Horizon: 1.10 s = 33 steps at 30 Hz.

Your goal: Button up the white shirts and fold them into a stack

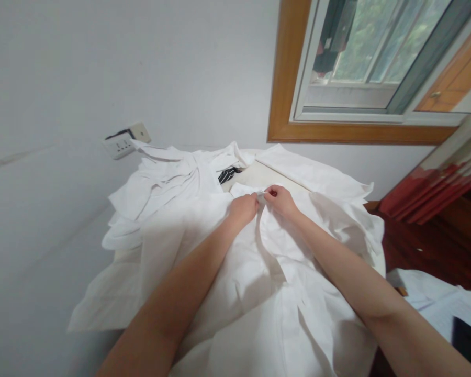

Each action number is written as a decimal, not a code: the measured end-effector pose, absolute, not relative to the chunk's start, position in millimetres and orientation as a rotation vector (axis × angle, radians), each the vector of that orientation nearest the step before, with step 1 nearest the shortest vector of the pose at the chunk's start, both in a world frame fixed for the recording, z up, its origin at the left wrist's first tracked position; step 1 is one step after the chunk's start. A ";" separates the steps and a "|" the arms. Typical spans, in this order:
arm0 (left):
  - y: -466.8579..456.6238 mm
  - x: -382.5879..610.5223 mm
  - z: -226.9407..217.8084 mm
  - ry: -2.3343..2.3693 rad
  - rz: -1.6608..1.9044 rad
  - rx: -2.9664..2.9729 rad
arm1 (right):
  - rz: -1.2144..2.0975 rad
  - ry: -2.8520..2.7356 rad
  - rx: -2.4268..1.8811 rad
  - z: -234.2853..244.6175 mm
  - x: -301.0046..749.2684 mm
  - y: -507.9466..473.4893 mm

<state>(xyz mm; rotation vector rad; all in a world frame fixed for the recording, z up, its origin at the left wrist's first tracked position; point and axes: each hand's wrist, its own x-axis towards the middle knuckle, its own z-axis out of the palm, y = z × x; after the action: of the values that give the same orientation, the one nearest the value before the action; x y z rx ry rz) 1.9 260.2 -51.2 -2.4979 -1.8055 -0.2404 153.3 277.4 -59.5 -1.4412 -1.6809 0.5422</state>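
Note:
A large white garment (235,293), with a front opening like a coat or shirt, lies spread in loose folds before me. My left hand (243,208) is closed on its upper edge at the top of the opening. Just to the right, my right hand (280,200) pinches the same edge between thumb and fingers. The hands are a small gap apart, with a bit of white cloth between them. What exactly sits under the fingertips is too small to make out. Below the hands, the two front edges hang slightly apart.
More white cloth pieces (160,183) are heaped at the left, against the wall. A black-and-white striped item (228,174) shows behind my hands. A wall socket (120,145), a wood-framed window (279,78) and a red curtain (412,193) surround the work surface. Papers (435,301) lie lower right.

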 end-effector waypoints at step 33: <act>267.9 -5.2 -60.7 -1.917 -0.742 -2.485 | 0.916 -1.579 -1.285 -83.0 143.0 277.7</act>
<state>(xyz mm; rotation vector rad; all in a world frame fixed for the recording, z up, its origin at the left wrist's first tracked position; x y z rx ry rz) -5.2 267.9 -60.7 -2.4848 -1.9174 -0.7419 143.0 277.7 -83.0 -1.2845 -1.5794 0.9164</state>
